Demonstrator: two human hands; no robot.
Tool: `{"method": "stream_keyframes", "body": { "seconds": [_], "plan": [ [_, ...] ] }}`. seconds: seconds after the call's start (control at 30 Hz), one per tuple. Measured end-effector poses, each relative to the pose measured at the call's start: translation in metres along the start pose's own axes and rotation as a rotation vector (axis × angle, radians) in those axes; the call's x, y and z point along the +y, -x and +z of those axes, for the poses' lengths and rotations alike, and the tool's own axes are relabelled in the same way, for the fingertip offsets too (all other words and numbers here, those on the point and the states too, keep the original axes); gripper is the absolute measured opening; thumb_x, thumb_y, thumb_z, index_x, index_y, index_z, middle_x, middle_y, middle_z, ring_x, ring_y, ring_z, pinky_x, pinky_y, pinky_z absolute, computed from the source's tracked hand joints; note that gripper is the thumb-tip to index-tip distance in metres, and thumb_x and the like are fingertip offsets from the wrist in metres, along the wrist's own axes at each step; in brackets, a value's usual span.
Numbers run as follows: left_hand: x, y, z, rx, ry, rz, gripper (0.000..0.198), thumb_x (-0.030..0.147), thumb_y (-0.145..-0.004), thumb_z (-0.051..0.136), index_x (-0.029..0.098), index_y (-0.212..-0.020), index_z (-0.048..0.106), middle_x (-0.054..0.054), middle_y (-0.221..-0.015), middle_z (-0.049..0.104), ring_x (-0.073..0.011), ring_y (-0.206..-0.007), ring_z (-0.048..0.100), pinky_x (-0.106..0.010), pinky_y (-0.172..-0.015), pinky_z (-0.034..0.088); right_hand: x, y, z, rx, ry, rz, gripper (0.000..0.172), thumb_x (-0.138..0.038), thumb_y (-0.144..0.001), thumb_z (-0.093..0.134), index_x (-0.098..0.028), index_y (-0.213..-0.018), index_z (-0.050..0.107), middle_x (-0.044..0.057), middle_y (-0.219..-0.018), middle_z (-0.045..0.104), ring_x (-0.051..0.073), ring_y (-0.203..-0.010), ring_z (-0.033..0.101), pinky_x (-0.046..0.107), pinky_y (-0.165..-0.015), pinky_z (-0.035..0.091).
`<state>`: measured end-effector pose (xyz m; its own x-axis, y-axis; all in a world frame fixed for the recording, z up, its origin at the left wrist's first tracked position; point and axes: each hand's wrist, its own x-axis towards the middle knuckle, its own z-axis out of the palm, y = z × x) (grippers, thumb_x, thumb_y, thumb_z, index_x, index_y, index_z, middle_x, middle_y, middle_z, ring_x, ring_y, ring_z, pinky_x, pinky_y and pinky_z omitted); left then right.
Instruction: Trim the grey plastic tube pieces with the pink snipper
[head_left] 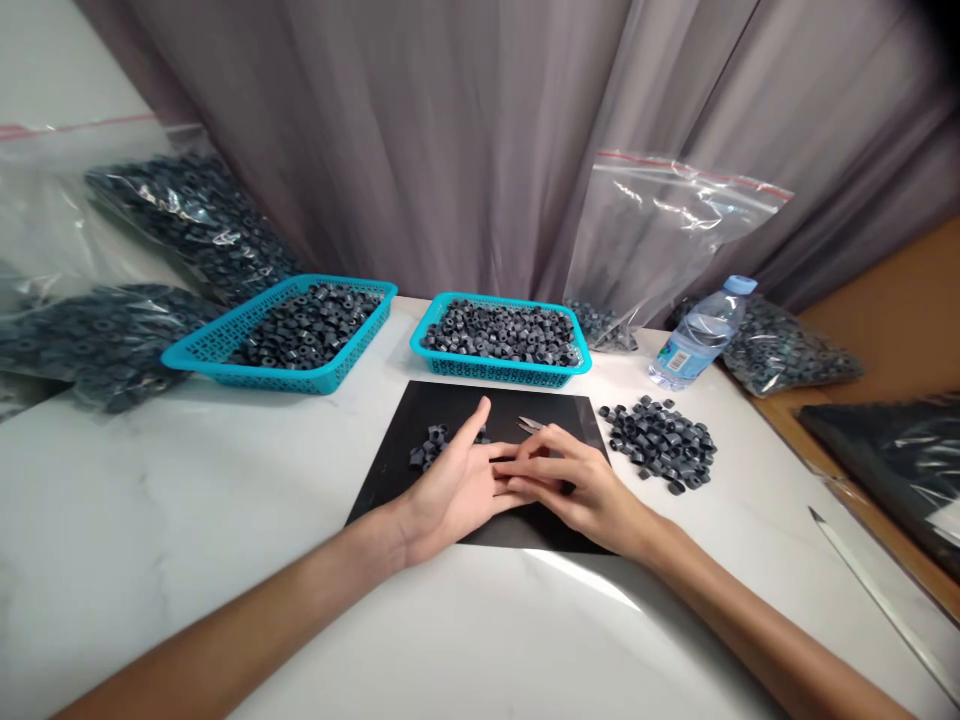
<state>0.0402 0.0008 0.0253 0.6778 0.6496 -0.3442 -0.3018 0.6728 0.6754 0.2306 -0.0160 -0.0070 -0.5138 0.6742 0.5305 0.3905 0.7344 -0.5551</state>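
Observation:
My left hand (469, 480) is turned palm up over the black mat (517, 535), its thumb raised and its fingers stretched to the right. Against those fingers rest the bent, pinched fingertips of my right hand (577, 480); whatever they hold, if anything, is too small or hidden. Two pointed metal blades, like small scissors (530, 424), show just beyond my right hand. The rest of that tool is covered, so I cannot tell whether it is held or lies on the mat. Partly behind my left hand is a small heap of dark grey plastic pieces (427, 448).
Two blue baskets, one at left (330, 378) and one in the middle (502, 372), hold many grey pieces. Right of the mat lies a loose pile (664, 443), with a water bottle (697, 335) behind. Clear bags (660, 240) stand along the curtain. A whitish strip (877, 590) lies far right.

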Motion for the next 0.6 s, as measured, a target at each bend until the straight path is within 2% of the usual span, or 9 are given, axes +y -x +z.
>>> {"method": "stream_keyframes", "body": {
  "seconds": [0.13,0.3,0.33,0.4,0.5,0.6],
  "plan": [
    [-0.001,0.000,-0.004,-0.046,-0.053,0.027,0.066,0.059,-0.101,0.039,0.004,-0.134,0.056,-0.020,-0.129,0.067,-0.0288,-0.129,0.059,-0.042,-0.118,0.037,0.006,0.000,-0.001,0.036,-0.005,0.039,0.027,-0.024,-0.101,0.056,-0.027,-0.125,0.069,0.008,-0.105,0.065,0.019,-0.094,0.062,0.033,-0.081,0.058],
    [-0.003,0.003,-0.002,-0.058,-0.160,0.100,0.045,0.045,-0.103,0.045,0.008,-0.122,0.061,-0.018,-0.127,0.067,-0.0268,-0.127,0.060,-0.040,-0.116,0.040,0.001,0.006,0.001,0.000,0.326,-0.088,0.043,-0.012,-0.103,0.043,-0.028,-0.141,0.054,0.011,-0.112,0.065,0.022,-0.099,0.059,0.038,-0.080,0.057],
    [-0.002,0.005,-0.001,-0.039,-0.208,0.137,0.040,0.042,-0.102,0.047,0.010,-0.121,0.061,-0.017,-0.128,0.066,-0.0268,-0.125,0.061,-0.040,-0.113,0.043,0.002,0.005,0.000,0.018,0.376,-0.109,0.044,-0.010,-0.102,0.043,-0.027,-0.142,0.053,0.011,-0.112,0.064,0.022,-0.099,0.059,0.038,-0.080,0.057],
    [0.002,0.008,0.000,0.067,-0.364,0.255,0.033,0.038,-0.100,0.052,0.014,-0.122,0.058,-0.016,-0.128,0.065,-0.0270,-0.118,0.066,-0.041,-0.104,0.050,0.010,-0.004,-0.011,0.137,0.464,-0.149,0.041,-0.010,-0.101,0.046,-0.026,-0.138,0.056,0.011,-0.109,0.064,0.022,-0.098,0.060,0.037,-0.080,0.056],
    [0.015,0.011,-0.008,0.255,-0.733,0.512,0.030,0.041,-0.097,0.056,0.019,-0.117,0.056,-0.012,-0.120,0.066,-0.0251,-0.103,0.070,-0.037,-0.085,0.055,0.031,-0.039,-0.056,0.459,0.633,-0.154,0.027,-0.016,-0.100,0.053,-0.027,-0.121,0.065,0.008,-0.102,0.066,0.022,-0.092,0.062,0.037,-0.081,0.054],
    [0.033,0.011,-0.024,0.298,-1.067,0.678,0.019,0.039,-0.096,0.057,0.022,-0.101,0.061,-0.004,-0.101,0.069,-0.0220,-0.097,0.068,-0.036,-0.090,0.052,0.053,-0.096,-0.131,0.767,0.737,-0.060,0.015,-0.020,-0.098,0.058,-0.023,-0.106,0.070,0.007,-0.097,0.068,0.021,-0.089,0.063,0.038,-0.086,0.051]
  ]
}}
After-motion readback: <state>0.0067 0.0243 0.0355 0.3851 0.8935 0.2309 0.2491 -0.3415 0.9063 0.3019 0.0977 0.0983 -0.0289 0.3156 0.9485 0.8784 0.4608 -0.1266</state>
